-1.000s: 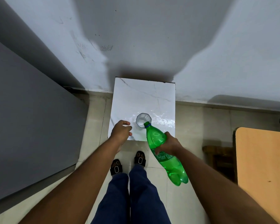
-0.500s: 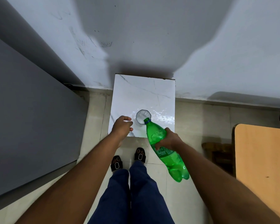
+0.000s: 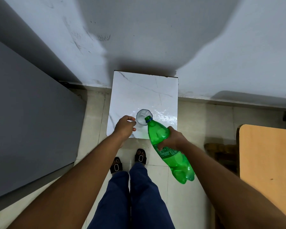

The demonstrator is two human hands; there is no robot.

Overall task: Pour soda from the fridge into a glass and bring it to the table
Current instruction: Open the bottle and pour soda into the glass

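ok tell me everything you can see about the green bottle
The green bottle looks like translucent plastic, with a blue neck ring, no cap, and a printed green label around its middle. It is tilted steeply, base raised toward the person, mouth over the rim of the clear glass on the white marble-look stand. The right hand grips its upper body. The left hand is beside the glass, off the bottle.

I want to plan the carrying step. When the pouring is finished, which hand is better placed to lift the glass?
The left hand, probably. It is beside the glass on the white stand, fingers at its side. The right hand is occupied holding the tilted green bottle.
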